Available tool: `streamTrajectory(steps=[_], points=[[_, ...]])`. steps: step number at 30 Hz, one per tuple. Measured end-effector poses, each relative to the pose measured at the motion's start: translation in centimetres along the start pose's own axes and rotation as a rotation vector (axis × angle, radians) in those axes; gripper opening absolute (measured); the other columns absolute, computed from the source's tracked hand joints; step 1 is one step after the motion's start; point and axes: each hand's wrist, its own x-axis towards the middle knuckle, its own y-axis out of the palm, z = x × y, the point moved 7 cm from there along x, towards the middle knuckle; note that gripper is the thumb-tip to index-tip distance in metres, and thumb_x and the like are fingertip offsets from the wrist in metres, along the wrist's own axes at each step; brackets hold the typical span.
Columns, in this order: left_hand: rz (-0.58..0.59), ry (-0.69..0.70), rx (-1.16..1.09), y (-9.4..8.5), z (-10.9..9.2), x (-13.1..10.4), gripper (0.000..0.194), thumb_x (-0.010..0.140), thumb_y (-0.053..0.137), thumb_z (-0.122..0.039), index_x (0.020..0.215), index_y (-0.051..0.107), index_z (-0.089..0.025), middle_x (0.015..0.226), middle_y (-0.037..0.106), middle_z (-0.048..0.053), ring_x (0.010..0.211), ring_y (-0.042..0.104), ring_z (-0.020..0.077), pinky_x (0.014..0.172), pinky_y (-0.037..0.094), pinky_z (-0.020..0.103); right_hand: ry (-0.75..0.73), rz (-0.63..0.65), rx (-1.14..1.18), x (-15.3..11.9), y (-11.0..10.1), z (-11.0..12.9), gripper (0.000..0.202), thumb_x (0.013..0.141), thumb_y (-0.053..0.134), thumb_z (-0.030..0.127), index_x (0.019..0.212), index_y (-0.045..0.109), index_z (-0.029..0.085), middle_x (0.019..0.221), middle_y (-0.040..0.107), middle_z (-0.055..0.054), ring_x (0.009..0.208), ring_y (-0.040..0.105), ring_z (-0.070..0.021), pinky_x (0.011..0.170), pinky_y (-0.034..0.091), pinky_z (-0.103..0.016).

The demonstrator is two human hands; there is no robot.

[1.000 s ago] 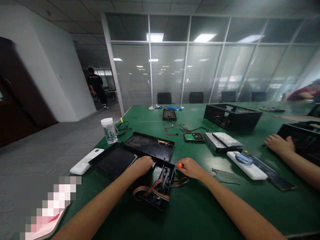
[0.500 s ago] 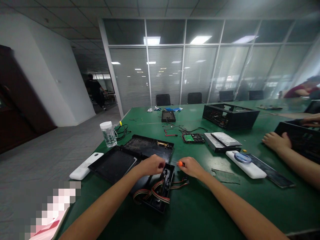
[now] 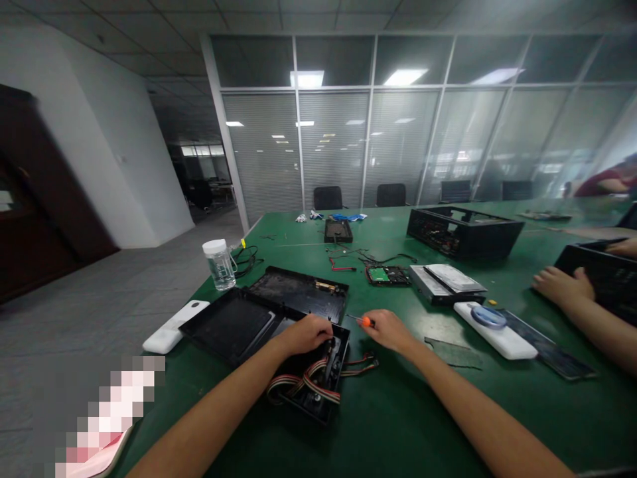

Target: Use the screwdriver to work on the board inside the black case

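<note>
- I'm seeing the case (image 3: pixel 298 364) lying open on the table (image 3: pixel 398 425), between my hands.
- My left hand (image 3: pixel 309 332) is bending over the case's far right part, fingers bunched; I'm unable to tell whether they're pinching anything.
- My right hand (image 3: pixel 385 328) is gripping the screwdriver (image 3: pixel 368 322) by its orange handle, just right of the case, shaft pointing toward it.
- I'm judging the case fairly light and stiff, its smooth faces possibly slippery, so I'm favouring a hold on the side walls.
- The cable (image 3: pixel 318 382) is looping over the case's near end; I'm expecting it to be soft and easily strained, and I'm favouring a flat hold across its strands.
</note>
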Motion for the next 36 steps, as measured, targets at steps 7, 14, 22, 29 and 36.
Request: streamTrajectory(steps=[7,14,22,29,36], points=[[0.028,0.067,0.048,0.0,0.0,-0.2,0.013,0.083,0.049,-0.017,0.085,0.062,-0.016,0.084,0.065,0.003,0.080,0.058,0.0139,0.077,0.040,0.021,0.079,0.025,0.039,0.2,-0.5,-0.9,0.024,0.084,0.042,0.032,0.076,0.060,0.019,0.075,0.063,-0.005,0.070,0.055,-0.0165,0.062,0.032,-0.025],[0.030,0.104,0.022,0.0,0.0,-0.4,0.013,0.080,0.051,-0.014,0.086,0.063,-0.015,0.087,0.065,0.004,0.083,0.058,0.0145,0.081,0.039,0.023,0.240,0.041,0.414,0.1,0.8,-4.7,0.042,0.072,0.052,0.023,0.111,0.038,0.017,0.076,0.053,0.001,0.066,0.050,-0.0134,0.060,0.037,-0.025],[0.036,-0.012,-0.105,0.0,0.9,-0.3,0.011,0.080,0.054,-0.018,0.088,0.062,-0.015,0.082,0.064,0.003,0.074,0.057,0.0127,0.071,0.041,0.021,0.169,-0.118,0.773,0.3,-3.5,-3.5,0.026,0.079,0.047,0.040,0.094,0.047,0.018,0.068,0.050,0.002,0.050,0.041,-0.0095,0.046,0.032,-0.022],[0.065,-0.082,-0.249,0.8,1.8,0.0,0.017,0.079,0.055,-0.017,0.092,0.065,-0.013,0.086,0.066,0.004,0.074,0.059,0.0123,0.068,0.042,0.019,0.106,-0.409,0.557,-0.8,-5.7,-0.8,0.028,0.081,0.043,0.042,0.067,0.051,0.018,0.058,0.048,0.001,0.055,0.044,-0.0123,0.055,0.035,-0.023],[0.075,-0.160,-0.328,1.4,2.4,0.0,0.017,0.077,0.057,-0.017,0.090,0.067,-0.013,0.085,0.068,0.003,0.074,0.059,0.0124,0.069,0.042,0.019,0.100,-0.340,0.441,-0.5,-4.9,0.0,0.027,0.082,0.041,0.039,0.071,0.053,0.018,0.060,0.052,0.000,0.057,0.047,-0.0128,0.056,0.036,-0.023]])
